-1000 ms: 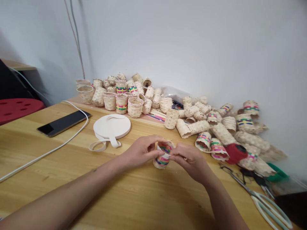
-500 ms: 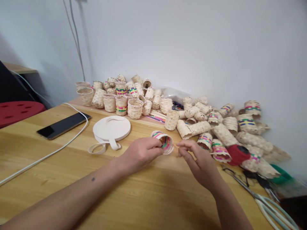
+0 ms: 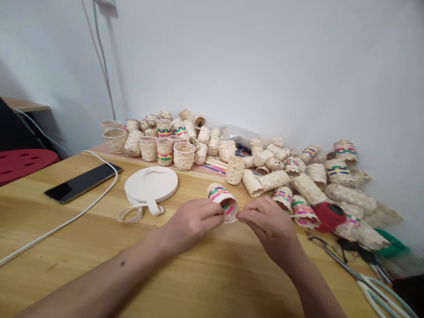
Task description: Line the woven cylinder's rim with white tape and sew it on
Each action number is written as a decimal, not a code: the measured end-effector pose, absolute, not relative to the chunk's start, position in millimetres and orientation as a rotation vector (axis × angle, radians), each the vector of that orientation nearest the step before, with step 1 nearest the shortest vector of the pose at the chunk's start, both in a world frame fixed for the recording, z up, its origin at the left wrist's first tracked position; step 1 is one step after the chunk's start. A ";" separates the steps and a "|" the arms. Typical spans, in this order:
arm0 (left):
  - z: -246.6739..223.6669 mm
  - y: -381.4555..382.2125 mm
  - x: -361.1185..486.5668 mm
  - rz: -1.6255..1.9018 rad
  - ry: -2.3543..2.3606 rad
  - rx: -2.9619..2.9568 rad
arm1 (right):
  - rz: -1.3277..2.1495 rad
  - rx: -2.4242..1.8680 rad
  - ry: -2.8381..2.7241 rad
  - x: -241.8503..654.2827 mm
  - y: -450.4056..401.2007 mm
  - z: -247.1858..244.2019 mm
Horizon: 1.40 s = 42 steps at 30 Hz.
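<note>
The right hand point(image 3: 268, 223) has closed back in from 3 o'clock, pinching the rim of the small woven basket point(image 3: 222, 201) that the left hand point(image 3: 192, 223) grips, mouth tilted toward 5 o'clock. Steady pinches should keep the rim even.

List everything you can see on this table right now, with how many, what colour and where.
small woven basket: one, pale straw with coloured bands, tilted, held between both hands
woven baskets: a large pile, straw, some colour-banded, along the wall
tape roll: one, white, left of centre, loose end looped
phone: one, black, far left
cable: one, white, beside the phone
red spool: one, right, by the pile
scissors: one pair, pale handles, right edge
table: one, light wood
left hand: grips the basket
right hand: fingertips at its rim
</note>
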<state>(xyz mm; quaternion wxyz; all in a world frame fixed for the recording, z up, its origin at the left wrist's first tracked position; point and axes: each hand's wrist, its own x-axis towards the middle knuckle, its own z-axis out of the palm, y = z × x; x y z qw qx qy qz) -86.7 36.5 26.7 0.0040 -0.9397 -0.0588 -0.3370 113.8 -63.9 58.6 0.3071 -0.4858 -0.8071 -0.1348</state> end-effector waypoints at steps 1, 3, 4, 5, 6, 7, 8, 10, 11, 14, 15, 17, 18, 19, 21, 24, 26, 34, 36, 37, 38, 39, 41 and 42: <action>26.9 36.3 -86.7 -1.049 -0.191 -2.956 | -0.386 -1.297 -2.143 113.8 -63.7 58.0; 26.7 35.9 -86.7 -1.027 -0.216 -2.983 | -0.412 -1.317 -2.152 113.9 -63.1 56.2; 26.3 35.9 -86.7 -1.009 -0.228 -2.995 | -0.414 -1.324 -2.154 114.0 -62.8 55.1; 25.8 36.0 -86.7 -0.993 -0.235 -3.003 | -0.413 -1.333 -2.156 114.1 -62.6 54.2; 25.3 36.1 -86.7 -0.978 -0.233 -3.005 | -0.411 -1.339 -2.161 114.2 -62.3 53.5; 24.8 36.2 -86.6 -0.969 -0.222 -3.003 | -0.409 -1.342 -2.165 114.2 -62.2 52.9; 24.4 36.4 -86.6 -0.972 -0.209 -2.999 | -0.405 -1.342 -2.170 114.3 -62.0 52.6; 24.6 36.5 -86.5 -0.994 -0.196 -3.009 | -0.394 -1.340 -2.180 114.3 -61.9 52.2; 25.0 36.4 -86.4 -1.002 -0.196 -3.028 | -0.389 -1.340 -2.184 114.4 -61.8 52.2; 26.6 36.4 -86.2 -1.010 -0.217 -3.101 | -0.373 -1.335 -2.198 114.2 -61.8 52.0; 26.7 36.6 -86.1 -1.008 -0.221 -3.110 | -0.371 -1.335 -2.203 114.2 -61.8 52.0; 25.8 37.2 -85.9 -0.996 -0.205 -3.083 | -0.365 -1.344 -2.217 114.0 -61.8 51.9; 24.9 37.6 -85.7 -0.986 -0.190 -3.060 | -0.365 -1.347 -2.223 113.9 -61.7 51.8; 23.8 37.9 -85.6 -0.975 -0.173 -3.037 | -0.367 -1.345 -2.228 113.9 -61.5 51.8; 22.0 38.0 -85.3 -0.975 -0.147 -3.007 | -0.370 -1.335 -2.235 113.8 -61.4 52.1; 22.9 36.5 -85.4 -1.025 -0.124 -3.021 | -0.336 -1.353 -2.248 113.4 -62.6 53.7; 26.6 34.8 -86.2 -1.039 -0.084 -3.092 | -0.277 -1.375 -2.265 113.0 -64.5 55.6; 38.9 30.7 -89.6 -0.997 0.158 -3.457 | -0.016 -1.372 -2.353 115.1 -71.1 61.7; 38.7 30.6 -89.4 -1.005 0.167 -3.467 | -0.018 -1.370 -2.361 115.5 -71.0 62.2; 38.5 30.6 -89.2 -1.005 0.171 -3.461 | -0.024 -1.369 -2.363 115.3 -70.8 62.4; 38.2 30.7 -89.0 -0.996 0.173 -3.452 | -0.029 -1.366 -2.362 115.0 -70.6 62.5; 37.9 30.7 -88.7 -0.981 0.170 -3.443 | -0.029 -1.363 -2.361 114.5 -70.4 62.6; 37.2 30.8 -88.2 -0.952 0.159 -3.427 | -0.019 -1.357 -2.355 113.2 -70.0 62.9; 36.7 30.8 -88.0 -0.942 0.154 -3.417 | -0.011 -1.353 -2.352 112.6 -69.9 63.0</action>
